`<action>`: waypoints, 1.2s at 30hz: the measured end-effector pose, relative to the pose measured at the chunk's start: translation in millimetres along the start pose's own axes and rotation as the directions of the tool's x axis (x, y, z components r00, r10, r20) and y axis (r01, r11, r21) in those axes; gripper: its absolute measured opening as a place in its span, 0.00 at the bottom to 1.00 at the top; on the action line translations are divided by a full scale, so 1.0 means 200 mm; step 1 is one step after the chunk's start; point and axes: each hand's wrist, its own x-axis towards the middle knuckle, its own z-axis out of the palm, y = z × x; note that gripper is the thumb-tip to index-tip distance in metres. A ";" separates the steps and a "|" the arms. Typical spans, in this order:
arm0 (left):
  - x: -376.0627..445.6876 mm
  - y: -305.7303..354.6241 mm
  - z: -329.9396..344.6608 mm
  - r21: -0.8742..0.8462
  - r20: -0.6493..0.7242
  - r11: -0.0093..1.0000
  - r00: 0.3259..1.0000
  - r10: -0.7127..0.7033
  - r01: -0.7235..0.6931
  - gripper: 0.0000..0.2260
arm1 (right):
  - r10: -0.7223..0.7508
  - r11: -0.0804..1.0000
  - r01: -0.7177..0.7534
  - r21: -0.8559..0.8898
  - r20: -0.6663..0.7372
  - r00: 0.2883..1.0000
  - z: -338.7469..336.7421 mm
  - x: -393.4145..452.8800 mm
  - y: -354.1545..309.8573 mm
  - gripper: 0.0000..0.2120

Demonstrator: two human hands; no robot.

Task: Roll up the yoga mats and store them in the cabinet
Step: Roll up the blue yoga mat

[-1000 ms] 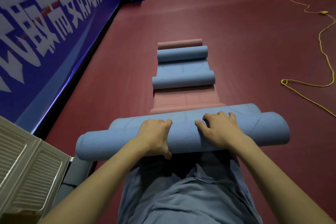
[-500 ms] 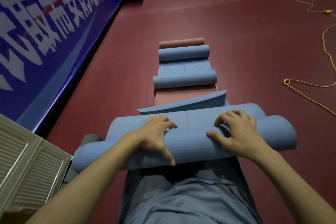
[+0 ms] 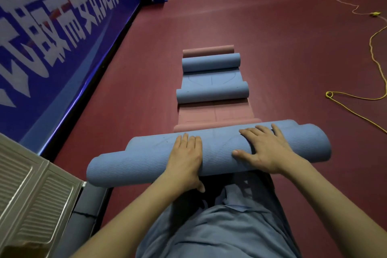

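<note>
Blue roll point(image 3: 146, 163) lies across the person's lap/knees, just above the floor point(image 3: 293, 48), telescoped at both ends: inner layers stick out to the left, outer wrap offset to the right. L hand point(image 3: 185, 159) flat on top, fingers straight and together, thumb tucked under the near side. R hand point(image 3: 265, 151) spread flat on the roll, fingers splayed, thumb pointing left. Neither hand's grip is closed; both press, palms down.

Change vs. 0.5 s ago: the loose flap that stood up behind the roll is gone, now wrapped in. Fingers were curled and pulling then; flat now. Judgement: last turn of this mat done, hands smoothing/tightening.

Still left: ends uneven, prob. need squaring before storing. Beyond it, pink mat point(image 3: 215, 114) only partly rolled, two more blue rolls and a pink one farther off. Cabinet point(image 3: 31, 195) at lower left, close by.
</note>
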 end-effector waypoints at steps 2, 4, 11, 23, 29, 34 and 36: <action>0.03 -0.02 0.01 -0.040 0.024 0.999 1.000 -0.018 0.019 0.65 | 0.016 1.000 -0.016 -0.014 0.010 1.000 -0.02 0.04 -0.01 0.51; 0.06 -0.04 0.00 -0.091 0.002 0.996 1.000 -0.013 0.013 0.59 | 0.015 0.999 -0.014 -0.032 0.015 1.000 -0.04 0.08 -0.01 0.48; -0.01 -0.08 -0.04 -0.056 -0.053 0.995 0.996 0.077 -0.080 0.32 | -0.052 0.998 0.049 0.045 0.082 0.995 -0.11 0.02 0.01 0.41; 0.06 -0.20 -0.09 -0.332 0.001 0.926 0.981 0.192 -0.180 0.50 | -0.065 0.982 0.117 0.149 -0.316 0.947 0.05 -0.03 0.05 0.34; -0.05 -0.21 -0.01 -0.325 -0.224 0.915 0.960 0.170 -0.238 0.45 | -0.006 0.999 0.015 0.034 -0.246 0.969 0.04 -0.07 -0.02 0.35; -0.03 -0.10 -0.01 -0.137 -0.057 0.984 0.992 0.111 -0.118 0.61 | 0.021 1.000 -0.017 0.019 -0.198 0.980 0.06 0.01 -0.01 0.36; 0.02 -0.10 -0.02 -0.133 0.018 0.988 0.997 0.076 -0.073 0.66 | 0.031 1.000 -0.030 0.007 -0.165 0.986 0.06 0.05 -0.02 0.31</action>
